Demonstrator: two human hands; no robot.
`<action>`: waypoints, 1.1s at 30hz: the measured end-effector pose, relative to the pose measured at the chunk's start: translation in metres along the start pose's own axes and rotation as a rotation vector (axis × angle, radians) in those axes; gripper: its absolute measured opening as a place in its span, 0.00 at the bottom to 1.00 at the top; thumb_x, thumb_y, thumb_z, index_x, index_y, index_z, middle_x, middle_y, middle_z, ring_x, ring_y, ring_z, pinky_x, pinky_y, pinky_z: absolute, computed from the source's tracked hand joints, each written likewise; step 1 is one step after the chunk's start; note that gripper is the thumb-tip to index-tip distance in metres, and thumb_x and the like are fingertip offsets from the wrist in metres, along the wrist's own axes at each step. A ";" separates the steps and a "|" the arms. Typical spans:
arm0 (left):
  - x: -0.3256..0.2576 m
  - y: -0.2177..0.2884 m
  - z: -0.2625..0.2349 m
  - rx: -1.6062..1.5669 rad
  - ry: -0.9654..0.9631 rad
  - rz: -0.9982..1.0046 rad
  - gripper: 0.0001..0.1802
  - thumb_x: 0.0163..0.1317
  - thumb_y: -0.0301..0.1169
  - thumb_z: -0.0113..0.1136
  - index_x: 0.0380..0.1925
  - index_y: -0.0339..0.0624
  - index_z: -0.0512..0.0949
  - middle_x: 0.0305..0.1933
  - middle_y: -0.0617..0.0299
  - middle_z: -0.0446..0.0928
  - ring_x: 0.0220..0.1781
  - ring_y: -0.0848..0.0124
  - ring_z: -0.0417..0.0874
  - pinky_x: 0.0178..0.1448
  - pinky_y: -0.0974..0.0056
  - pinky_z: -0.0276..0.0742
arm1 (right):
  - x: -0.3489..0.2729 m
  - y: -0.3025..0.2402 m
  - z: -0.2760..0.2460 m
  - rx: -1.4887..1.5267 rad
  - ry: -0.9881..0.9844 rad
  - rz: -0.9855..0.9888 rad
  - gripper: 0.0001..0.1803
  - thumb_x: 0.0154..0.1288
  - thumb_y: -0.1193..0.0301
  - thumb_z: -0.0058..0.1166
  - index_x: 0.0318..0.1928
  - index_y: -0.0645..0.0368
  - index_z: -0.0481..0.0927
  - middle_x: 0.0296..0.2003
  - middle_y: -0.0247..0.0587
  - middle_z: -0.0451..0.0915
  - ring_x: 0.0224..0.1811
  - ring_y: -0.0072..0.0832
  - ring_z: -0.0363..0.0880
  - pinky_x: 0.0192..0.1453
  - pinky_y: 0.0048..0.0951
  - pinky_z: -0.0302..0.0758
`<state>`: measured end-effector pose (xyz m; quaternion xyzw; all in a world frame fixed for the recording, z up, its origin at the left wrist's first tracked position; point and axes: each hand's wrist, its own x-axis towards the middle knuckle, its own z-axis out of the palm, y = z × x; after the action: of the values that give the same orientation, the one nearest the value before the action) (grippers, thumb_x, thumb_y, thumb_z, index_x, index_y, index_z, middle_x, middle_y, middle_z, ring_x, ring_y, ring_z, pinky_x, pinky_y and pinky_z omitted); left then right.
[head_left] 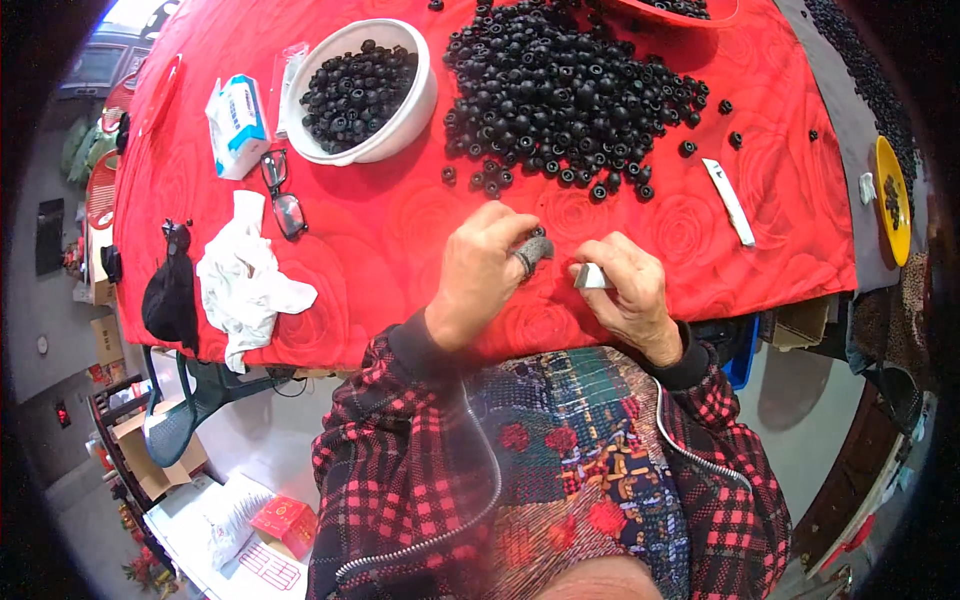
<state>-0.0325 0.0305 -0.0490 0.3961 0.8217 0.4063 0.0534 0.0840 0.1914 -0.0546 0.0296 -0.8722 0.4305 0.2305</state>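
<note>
My left hand (482, 265) is raised over the near part of the red cloth, its thumb and fingers pinched together. A grey wrap (533, 252) covers one finger, and a small black round piece (537, 232) shows at the fingertips. Close by on the right, my right hand (635, 295) is closed around a short silver-grey flat tool (592, 276); its kind is not clear because the fingers cover most of it. The hands are apart. Beyond them lies a large heap of black ring-shaped pieces (560, 90), with a few loose ones along its near edge.
At the back left stands a white bowl (427, 95) of black pieces. Nearby lie a tissue pack (238, 125), glasses (288, 213), a white cloth (245, 275) and a black item (172, 290). A white strip-like tool (728, 202) lies right. A yellow plate (882, 165) sits far right.
</note>
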 end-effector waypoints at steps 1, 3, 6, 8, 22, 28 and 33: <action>0.001 -0.001 0.001 0.006 0.002 0.014 0.09 0.51 0.29 0.68 0.31 0.38 0.82 0.30 0.57 0.77 0.29 0.69 0.79 0.33 0.65 0.74 | 0.000 0.000 0.000 -0.003 0.000 0.001 0.18 0.41 0.82 0.57 0.38 0.60 0.75 0.25 0.43 0.70 0.27 0.42 0.74 0.29 0.38 0.71; 0.001 -0.001 0.001 0.021 0.007 0.039 0.10 0.50 0.28 0.67 0.34 0.38 0.81 0.30 0.57 0.77 0.29 0.69 0.80 0.32 0.65 0.74 | 0.000 -0.001 0.001 -0.004 0.005 -0.006 0.16 0.44 0.82 0.58 0.38 0.60 0.75 0.25 0.42 0.71 0.26 0.38 0.73 0.28 0.35 0.69; -0.002 0.007 0.002 -0.188 0.060 -0.055 0.11 0.53 0.27 0.66 0.37 0.37 0.80 0.30 0.58 0.79 0.28 0.71 0.81 0.29 0.68 0.74 | 0.001 0.001 0.000 0.037 0.014 0.011 0.10 0.52 0.82 0.60 0.37 0.62 0.77 0.24 0.40 0.73 0.22 0.31 0.72 0.25 0.29 0.66; -0.011 0.023 -0.008 -0.738 -0.056 -0.442 0.11 0.54 0.27 0.66 0.38 0.36 0.79 0.30 0.59 0.80 0.26 0.73 0.80 0.27 0.71 0.74 | 0.003 -0.004 -0.005 0.126 -0.008 0.082 0.10 0.52 0.82 0.59 0.37 0.63 0.77 0.25 0.38 0.73 0.23 0.28 0.71 0.26 0.27 0.65; -0.043 0.025 -0.019 -1.567 -0.561 -0.935 0.07 0.60 0.24 0.61 0.38 0.36 0.77 0.28 0.66 0.77 0.24 0.82 0.75 0.25 0.77 0.68 | 0.010 -0.030 -0.012 0.444 -0.295 -0.001 0.17 0.48 0.76 0.66 0.41 0.59 0.79 0.26 0.39 0.73 0.27 0.34 0.76 0.28 0.31 0.70; -0.046 0.025 -0.033 -1.395 -0.756 -0.778 0.03 0.59 0.22 0.59 0.34 0.38 0.77 0.25 0.68 0.75 0.21 0.84 0.72 0.22 0.77 0.65 | 0.010 -0.032 -0.014 0.461 -0.330 -0.157 0.15 0.51 0.72 0.67 0.39 0.62 0.79 0.25 0.39 0.76 0.23 0.30 0.75 0.23 0.28 0.69; -0.044 0.023 -0.031 -1.374 -0.773 -0.809 0.06 0.60 0.28 0.60 0.35 0.37 0.78 0.25 0.67 0.76 0.19 0.83 0.72 0.21 0.77 0.65 | 0.009 -0.033 -0.013 0.424 -0.288 -0.201 0.16 0.52 0.71 0.67 0.40 0.63 0.80 0.25 0.40 0.77 0.22 0.29 0.76 0.22 0.27 0.69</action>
<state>-0.0008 -0.0115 -0.0221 0.0651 0.3980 0.5976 0.6930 0.0893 0.1818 -0.0197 0.2245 -0.7790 0.5697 0.1346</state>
